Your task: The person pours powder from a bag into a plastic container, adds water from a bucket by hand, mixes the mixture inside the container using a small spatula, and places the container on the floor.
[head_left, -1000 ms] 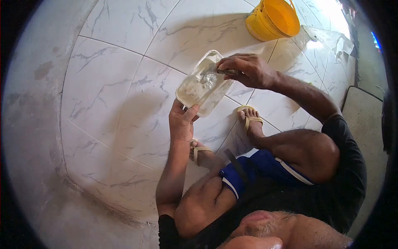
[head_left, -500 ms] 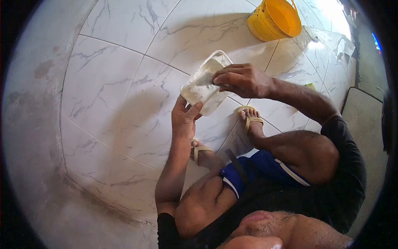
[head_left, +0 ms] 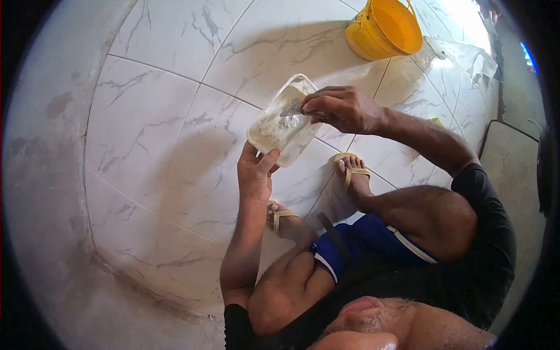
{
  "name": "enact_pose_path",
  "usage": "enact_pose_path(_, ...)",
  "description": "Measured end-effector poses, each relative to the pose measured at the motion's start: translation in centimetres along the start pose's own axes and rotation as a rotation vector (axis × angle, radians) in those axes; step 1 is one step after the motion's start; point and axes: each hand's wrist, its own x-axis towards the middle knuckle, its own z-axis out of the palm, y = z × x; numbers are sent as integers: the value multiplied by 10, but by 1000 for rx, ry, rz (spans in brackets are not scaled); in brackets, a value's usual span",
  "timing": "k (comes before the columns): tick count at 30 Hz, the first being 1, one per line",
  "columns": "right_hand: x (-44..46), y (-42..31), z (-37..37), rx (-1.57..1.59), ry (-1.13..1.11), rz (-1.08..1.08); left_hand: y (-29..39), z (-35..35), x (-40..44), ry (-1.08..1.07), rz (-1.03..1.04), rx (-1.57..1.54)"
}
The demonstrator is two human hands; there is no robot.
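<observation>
White tray (head_left: pixel 290 146), smeared, holding pale paste, hovering above tiled floor (head_left: pixel 134 116), left hand (head_left: pixel 256 173) pinching its near-left end | right hand (head_left: pixel 344 109) gripping a tool (head_left: pixel 291 108), probably a putty knife, blade over paste | yellow bucket (head_left: pixel 373 36) standing far right, contents unclear | fingers hiding tool's handle

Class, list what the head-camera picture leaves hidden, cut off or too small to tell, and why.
All in the head view:
- Handle of the tool: mostly covered by the right hand.
- Left hand: some fingertips are behind the tray.
- Yellow bucket: top cut off by the upper edge.
- Yellow-green thing: too small, partly behind the right forearm.
</observation>
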Motion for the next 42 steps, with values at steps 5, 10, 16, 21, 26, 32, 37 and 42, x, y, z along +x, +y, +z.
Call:
enact_pose_path(5, 0, -4, -3, 52, -104, 5, 5, 0, 3, 59, -39, 20)
enact_pose_path(10, 5, 8, 1, -22, 43, 47, 9, 4, 4, 35, -23, -2)
enact_pose_path(16, -1, -2, 5, -4, -34, 29, 5, -3, 8, 92, 3, -93)
enact_pose_path(21, 12, 13, 3, -99, 73, -30, 4, -4, 6, 55, 0, -111)
enact_pose_path(26, 7, 2, 7, -138, 39, 25, 1, -3, 3, 39, -25, -1)
enact_pose_path(32, 0, -4, 8, -103, -18, 87, 3, -7, 5, 77, -18, -93)
enact_pose_path(37, 20, -5, -2, -139, 51, -17, 6, -6, 5, 50, 16, -32)
enact_pose_path(42, 13, 3, 1, -153, -17, -10, 5, -6, 6, 73, 7, -101)
